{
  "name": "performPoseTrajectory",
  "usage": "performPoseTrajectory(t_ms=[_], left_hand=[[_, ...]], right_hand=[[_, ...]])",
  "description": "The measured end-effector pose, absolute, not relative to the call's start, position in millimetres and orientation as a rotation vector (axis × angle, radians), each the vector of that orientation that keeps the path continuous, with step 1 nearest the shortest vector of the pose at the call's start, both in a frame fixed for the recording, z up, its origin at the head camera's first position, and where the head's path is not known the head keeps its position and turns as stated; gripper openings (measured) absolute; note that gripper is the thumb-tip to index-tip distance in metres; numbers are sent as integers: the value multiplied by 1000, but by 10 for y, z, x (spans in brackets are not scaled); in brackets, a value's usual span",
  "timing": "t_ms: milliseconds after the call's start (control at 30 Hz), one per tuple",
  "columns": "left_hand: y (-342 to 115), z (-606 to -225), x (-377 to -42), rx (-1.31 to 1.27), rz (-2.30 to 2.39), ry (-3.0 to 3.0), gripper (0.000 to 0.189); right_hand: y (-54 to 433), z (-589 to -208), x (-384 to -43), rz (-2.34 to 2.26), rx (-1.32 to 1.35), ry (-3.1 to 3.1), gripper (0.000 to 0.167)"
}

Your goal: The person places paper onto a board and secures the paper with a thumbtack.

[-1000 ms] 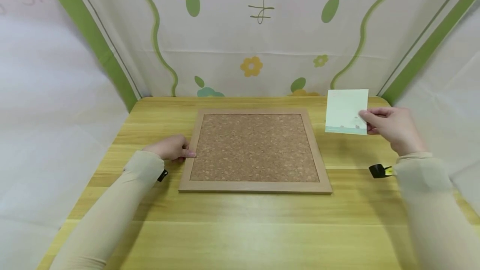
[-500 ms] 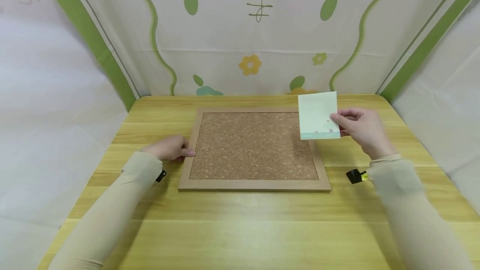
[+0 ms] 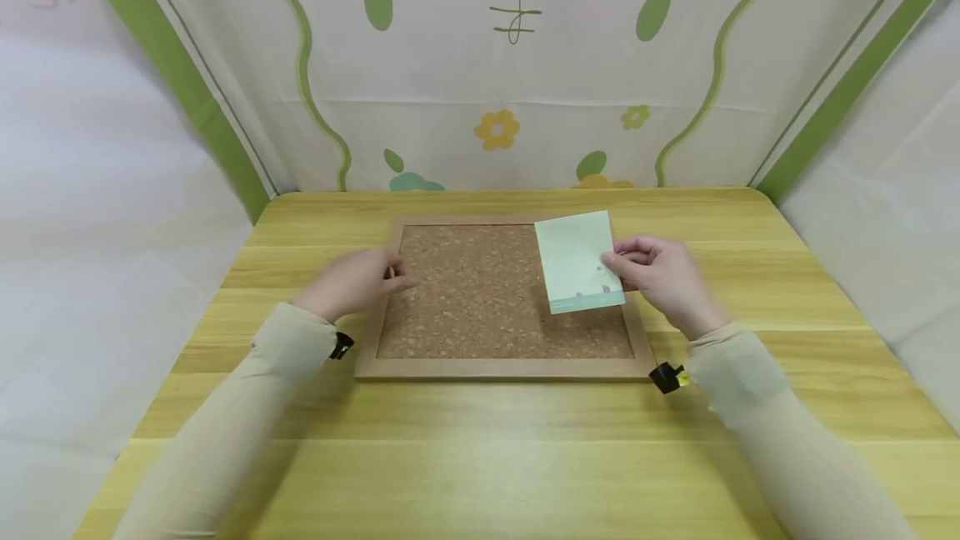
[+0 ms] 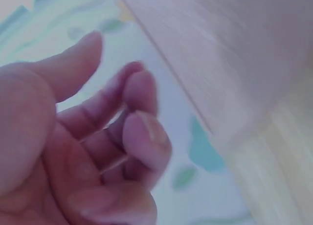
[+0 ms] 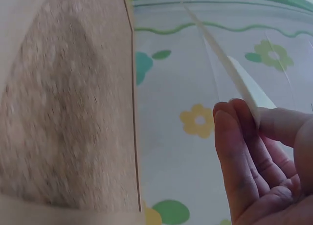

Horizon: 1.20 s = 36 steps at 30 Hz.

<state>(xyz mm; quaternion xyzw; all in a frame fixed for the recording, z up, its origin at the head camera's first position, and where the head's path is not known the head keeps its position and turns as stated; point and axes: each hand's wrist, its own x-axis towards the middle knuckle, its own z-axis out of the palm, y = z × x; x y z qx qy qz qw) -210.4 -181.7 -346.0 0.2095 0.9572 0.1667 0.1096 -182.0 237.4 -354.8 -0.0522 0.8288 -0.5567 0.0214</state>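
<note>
Paper [image 3: 574,259] moved left over the corkboard [image 3: 465,298], right hand [image 3: 666,277] pinching it, left hand [image 3: 354,280] loosely curled, curtain [image 3: 450,48] behind.

We see a bright shine at six o'clock on the flat yellow wooden table [image 3: 495,457], soft shadow below the square pale-green paper [image 3: 576,261], and a blurry left-wrist view.

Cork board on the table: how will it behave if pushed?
The cork board lies flat, so it probably won't roll or tip. It may slide, as the table looks smooth and shiny. Its straight frame suggests stiffness.
</note>
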Motion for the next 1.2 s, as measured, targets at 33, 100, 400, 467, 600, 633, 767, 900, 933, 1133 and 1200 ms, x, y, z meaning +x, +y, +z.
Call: performPoseTrajectory(t_ms=[33, 100, 400, 467, 600, 633, 767, 900, 933, 1133, 1200], left_hand=[[-1737, -3421, -2076, 641, 521, 2818, 33], [-1587, -3367, -2025, 688, 611, 2814, 29], [-1044, -3428, -1932, 664, 1166, 2595, 30], [-968, -3464, -1925, 612, 1259, 2528, 32], [-883, -3516, -1924, 522, 1405, 2416, 29], [-873, -3521, -1924, 499, 1433, 2400, 26], [-863, -3545, -1935, 444, 1512, 2338, 22], [-868, -3568, -1945, 422, 1534, 2304, 22], [-869, -3575, -1947, 420, 1534, 2303, 22], [-871, -3620, -1968, 398, 1543, 2310, 22], [-867, -3629, -1976, 387, 1552, 2308, 23]], right_hand=[[2340, -3559, -1812, -1737, -168, 2562, 40], [2267, -3572, -1796, -1761, -179, 2546, 38], [1951, -3610, -1743, -1846, -194, 2490, 34], [1893, -3610, -1728, -1849, -196, 2491, 34], [1819, -3617, -1707, -1854, -206, 2500, 34], [1809, -3621, -1704, -1856, -208, 2501, 33], [1776, -3649, -1699, -1853, -206, 2510, 30], [1737, -3680, -1693, -1873, -200, 2487, 27], [1729, -3689, -1692, -1885, -198, 2473, 26], [1700, -3727, -1700, -1925, -214, 2408, 22], [1702, -3732, -1701, -1918, -216, 2407, 22]])
